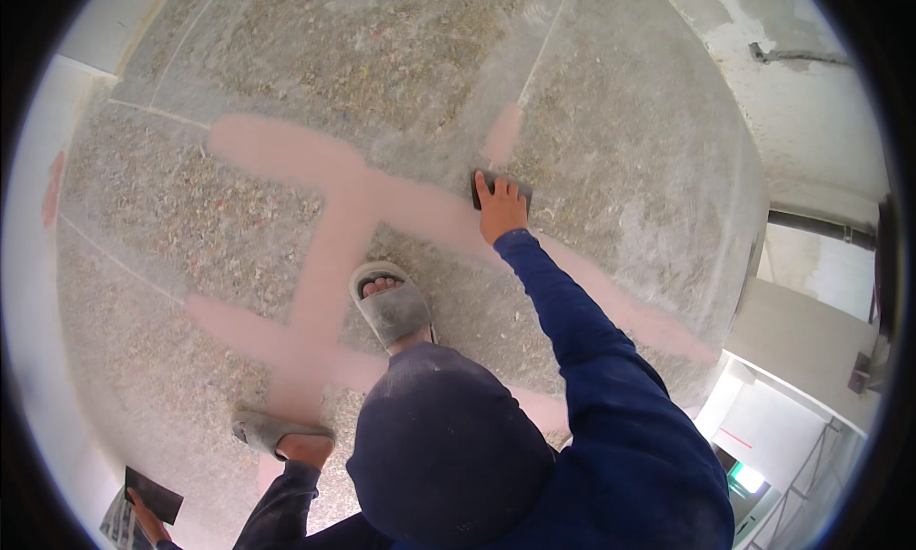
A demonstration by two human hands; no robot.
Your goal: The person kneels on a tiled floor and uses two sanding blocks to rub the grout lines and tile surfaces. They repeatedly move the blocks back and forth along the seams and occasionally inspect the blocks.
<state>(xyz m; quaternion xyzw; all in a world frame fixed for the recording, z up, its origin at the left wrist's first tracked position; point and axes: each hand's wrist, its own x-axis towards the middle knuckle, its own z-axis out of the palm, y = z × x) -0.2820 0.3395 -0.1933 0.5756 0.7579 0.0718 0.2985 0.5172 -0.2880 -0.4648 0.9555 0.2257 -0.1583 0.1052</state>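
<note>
My right hand (502, 209) reaches forward in a navy sleeve and presses a dark flat rectangular pad (525, 193) against the rough floor. Its fingers spread over the pad's top, just beside a pink filler band (444, 209). A shorter pink patch (503, 135) lies just beyond the pad. At the lower left, my left hand (145, 518) grips a dark rectangular plate (157, 496). Something grey and striped (118, 524) shows beside that hand, too cut off to name.
Pink bands cross the speckled grey floor (649, 168). My slippered feet (393, 307) stand on and beside them, under a dark-clothed knee (448, 445). A pale wall (48, 292) runs along the left. White furniture (773, 421) stands at the right.
</note>
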